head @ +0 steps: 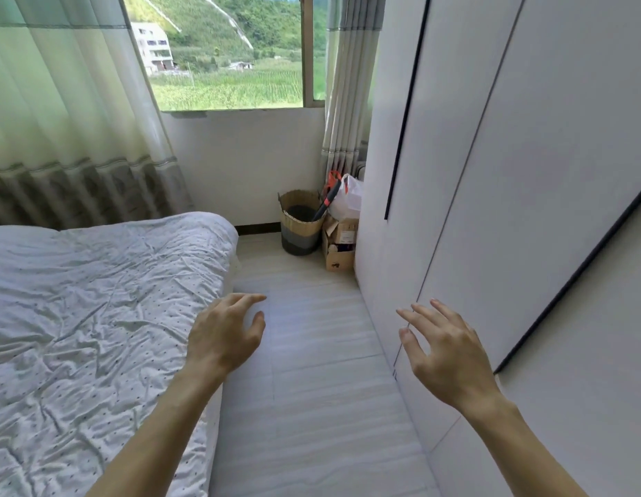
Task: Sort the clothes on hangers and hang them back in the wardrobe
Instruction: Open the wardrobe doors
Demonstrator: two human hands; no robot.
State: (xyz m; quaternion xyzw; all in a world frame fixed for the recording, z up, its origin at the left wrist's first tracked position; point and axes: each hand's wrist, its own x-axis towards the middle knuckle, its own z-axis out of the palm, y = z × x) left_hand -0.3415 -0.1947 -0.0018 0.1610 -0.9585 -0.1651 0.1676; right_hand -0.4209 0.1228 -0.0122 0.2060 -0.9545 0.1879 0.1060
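Observation:
A white wardrobe (509, 156) with closed doors and long black handle strips fills the right side. My right hand (448, 353) hovers just in front of its lower doors, fingers spread and relaxed, holding nothing. My left hand (222, 338) hangs over the floor beside the bed's edge, fingers loosely curved, empty. No clothes or hangers are in view.
A bed (96, 317) with a crumpled dotted white cover takes up the left. A pale floor aisle (311, 389) runs between bed and wardrobe. At its far end stand a woven basket (300, 224), a cardboard box (340, 245) and a white plastic bag (349, 199) below the window.

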